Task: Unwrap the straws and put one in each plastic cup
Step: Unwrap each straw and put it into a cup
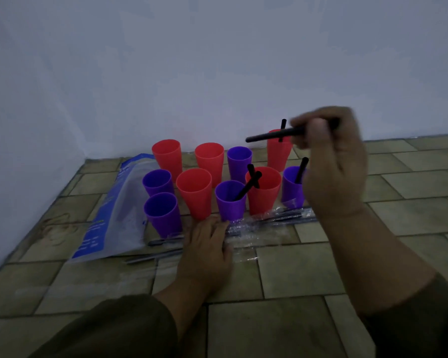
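Several red and purple plastic cups stand on the tiled floor by the wall. Black straws stick out of the far-right red cup (278, 153), the right purple cup (292, 187), the front red cup (263, 192) and the front purple cup (230, 200). My right hand (331, 161) grips a bare black straw (272, 135), held level above the back cups and pointing left. My left hand (204, 251) rests flat on the pile of wrapped straws (267, 223) in front of the cups. The back purple cup (239, 161) and the cups to the left hold no straw.
A blue and clear plastic bag (114, 210) lies on the floor left of the cups, partly under them. Crinkled clear wrappers (243, 251) lie beside my left hand. A pale wall stands right behind the cups.
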